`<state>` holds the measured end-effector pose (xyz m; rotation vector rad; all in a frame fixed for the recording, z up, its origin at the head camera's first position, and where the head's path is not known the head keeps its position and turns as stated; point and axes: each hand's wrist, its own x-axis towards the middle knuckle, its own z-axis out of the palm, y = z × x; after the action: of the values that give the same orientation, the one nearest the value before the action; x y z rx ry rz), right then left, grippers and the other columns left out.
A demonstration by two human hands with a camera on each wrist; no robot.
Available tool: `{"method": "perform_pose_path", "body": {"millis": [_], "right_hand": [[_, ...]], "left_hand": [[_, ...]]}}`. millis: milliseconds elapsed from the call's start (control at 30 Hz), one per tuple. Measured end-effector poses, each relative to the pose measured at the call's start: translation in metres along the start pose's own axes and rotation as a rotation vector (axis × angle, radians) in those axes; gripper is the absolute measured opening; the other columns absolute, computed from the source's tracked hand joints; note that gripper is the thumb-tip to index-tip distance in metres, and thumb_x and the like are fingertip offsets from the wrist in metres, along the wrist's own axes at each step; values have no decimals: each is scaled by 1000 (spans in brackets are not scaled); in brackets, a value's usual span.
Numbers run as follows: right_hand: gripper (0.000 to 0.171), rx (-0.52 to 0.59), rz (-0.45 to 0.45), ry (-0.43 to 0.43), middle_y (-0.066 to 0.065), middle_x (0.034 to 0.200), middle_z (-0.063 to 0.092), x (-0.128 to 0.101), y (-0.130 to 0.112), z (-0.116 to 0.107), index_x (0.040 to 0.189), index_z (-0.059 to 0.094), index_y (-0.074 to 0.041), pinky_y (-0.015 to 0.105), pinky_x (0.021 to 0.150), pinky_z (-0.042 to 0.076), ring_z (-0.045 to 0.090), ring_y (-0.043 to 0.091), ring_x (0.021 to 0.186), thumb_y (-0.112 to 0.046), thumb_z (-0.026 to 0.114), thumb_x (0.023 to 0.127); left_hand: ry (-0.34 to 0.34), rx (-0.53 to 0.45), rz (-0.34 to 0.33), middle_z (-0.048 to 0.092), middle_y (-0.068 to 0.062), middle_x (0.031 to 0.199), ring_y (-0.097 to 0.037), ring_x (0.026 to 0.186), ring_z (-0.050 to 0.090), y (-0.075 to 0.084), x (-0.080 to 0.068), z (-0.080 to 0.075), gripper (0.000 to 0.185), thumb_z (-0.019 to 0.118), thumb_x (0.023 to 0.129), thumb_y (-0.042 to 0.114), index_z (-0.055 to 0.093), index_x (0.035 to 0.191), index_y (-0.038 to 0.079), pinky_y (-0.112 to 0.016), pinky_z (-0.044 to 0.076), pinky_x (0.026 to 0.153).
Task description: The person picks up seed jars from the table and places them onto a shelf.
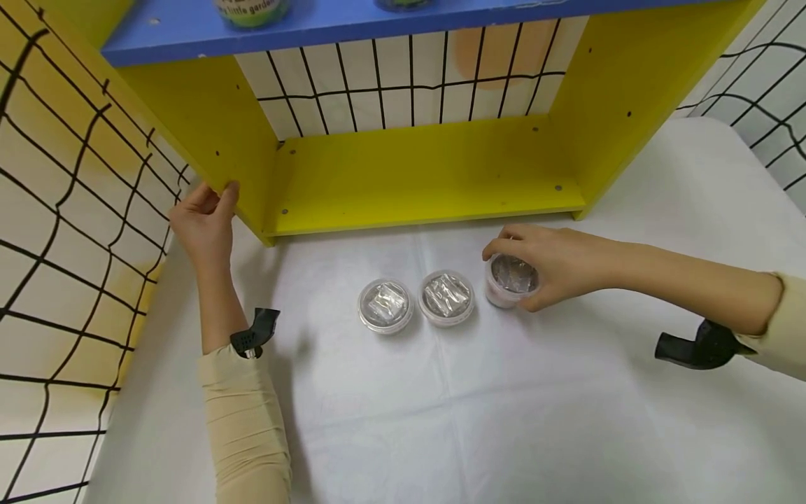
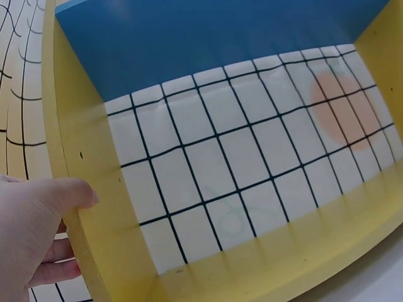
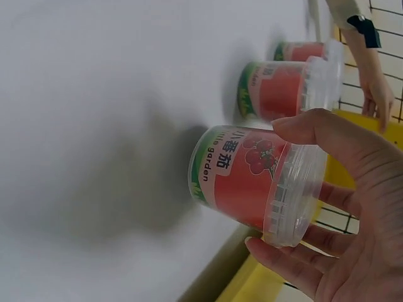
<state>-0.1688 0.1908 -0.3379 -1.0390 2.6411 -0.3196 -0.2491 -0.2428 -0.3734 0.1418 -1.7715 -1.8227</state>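
My right hand (image 1: 554,262) grips a lidded plastic cup (image 3: 242,179) around its clear lid, thumb on one side and fingers on the other. The cup has a red and green label with tomatoes and "little garden" on it. It is slightly tilted, its base at or close to the white tabletop; I cannot tell if it touches. Left of it stand two like cups, the middle cup (image 1: 446,298) and the left cup (image 1: 385,306), silvery packets showing under their lids. My left hand (image 1: 206,217) pinches the front edge of the yellow side panel (image 2: 94,189), thumb inside, fingers outside.
A yellow shelf unit (image 1: 415,178) with a blue upper board (image 1: 352,31) stands at the back. On the blue board are a labelled cup (image 1: 252,8) and another container (image 1: 403,3), both cut off. Black wire grid (image 1: 75,231) runs along the left; more grid (image 1: 768,91) is at right.
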Motion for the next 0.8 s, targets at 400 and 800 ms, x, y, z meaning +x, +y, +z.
{"method": "perform_pose_path", "body": {"millis": [400,800], "right_hand": [[62,-1,28,20,4,116,49,-1,-2,-11,120,52,-20,37,80,51,53,19,95,-25,79,65],[61,-11,48,24,2,112,48,-2,1,-26,121,52,-20,32,72,49,53,16,87,-23,78,66]], "left_hand": [[-7,15,-12,72,-5,92,-13,84,68,0,0,-1,26,73,76,9,73,102,8,-16,53,65],[-8,21,-8,72,-4,91,-14,85,67,-1,1,-1,25,73,76,10,73,101,8,-16,53,66]]}}
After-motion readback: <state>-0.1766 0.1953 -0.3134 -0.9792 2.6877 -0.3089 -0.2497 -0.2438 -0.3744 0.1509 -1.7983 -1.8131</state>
